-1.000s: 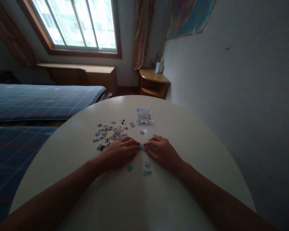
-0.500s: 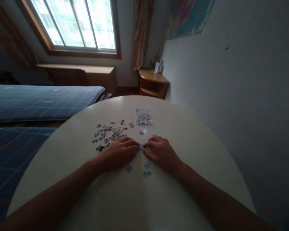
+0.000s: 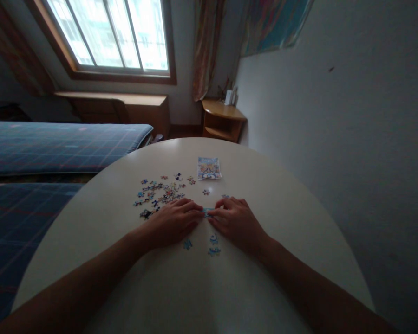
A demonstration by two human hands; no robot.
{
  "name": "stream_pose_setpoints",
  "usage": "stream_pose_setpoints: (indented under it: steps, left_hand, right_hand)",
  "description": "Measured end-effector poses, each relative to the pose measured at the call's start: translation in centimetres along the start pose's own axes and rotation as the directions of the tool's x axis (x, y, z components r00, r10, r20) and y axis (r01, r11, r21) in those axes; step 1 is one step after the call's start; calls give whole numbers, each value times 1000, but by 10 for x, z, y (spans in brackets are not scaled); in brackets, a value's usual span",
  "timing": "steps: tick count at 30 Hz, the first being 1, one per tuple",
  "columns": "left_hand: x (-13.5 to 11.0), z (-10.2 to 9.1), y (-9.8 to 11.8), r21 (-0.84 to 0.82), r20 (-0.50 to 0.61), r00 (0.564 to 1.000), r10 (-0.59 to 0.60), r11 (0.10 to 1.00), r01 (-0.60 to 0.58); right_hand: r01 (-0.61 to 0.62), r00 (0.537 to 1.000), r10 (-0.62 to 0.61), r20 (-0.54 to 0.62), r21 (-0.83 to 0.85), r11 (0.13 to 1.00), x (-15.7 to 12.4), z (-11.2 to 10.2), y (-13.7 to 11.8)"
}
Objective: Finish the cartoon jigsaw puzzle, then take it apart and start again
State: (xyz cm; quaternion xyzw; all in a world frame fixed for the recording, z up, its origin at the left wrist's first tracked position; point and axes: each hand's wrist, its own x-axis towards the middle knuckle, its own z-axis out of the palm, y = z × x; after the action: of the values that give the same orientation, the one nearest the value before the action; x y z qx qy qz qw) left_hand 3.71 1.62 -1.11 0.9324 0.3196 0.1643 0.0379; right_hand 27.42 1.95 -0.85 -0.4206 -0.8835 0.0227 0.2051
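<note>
My left hand [image 3: 172,221] and my right hand [image 3: 234,220] rest on a round white table [image 3: 282,204], fingertips meeting over a small blue jigsaw piece [image 3: 206,212]. Both hands pinch or press that piece between their fingertips. Several loose coloured pieces [image 3: 158,192] lie scattered just beyond my left hand. Three more small blue pieces [image 3: 213,245] lie on the table between my wrists. A small reference picture card [image 3: 209,167] lies farther back.
A bed with a blue checked cover [image 3: 55,146] runs along the left of the table. A wooden corner shelf [image 3: 223,118] and a window [image 3: 114,35] stand at the back. A plain wall closes the right side.
Both hands have stayed over the same blue piece; my right hand's fingers have shifted slightly. The view has barely moved.
</note>
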Motion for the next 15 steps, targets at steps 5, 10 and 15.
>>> stream_pose_setpoints:
  steps: [5, 10, 15]
  left_hand:
    - [0, 2, -2, 11, -8, 1000, 3, 1000, -2]
    - [0, 1, -1, 11, 4, 1000, -2, 1000, 2]
    - [1, -2, 2, 29, 23, 1000, -4, 1000, 3]
  right_hand:
    - [37, 999, -37, 12, -18, 999, 0, -3, 1]
    - [120, 992, -118, 41, -40, 992, 0, -4, 3]
    - [144, 988, -143, 52, -9, 990, 1, -5, 6]
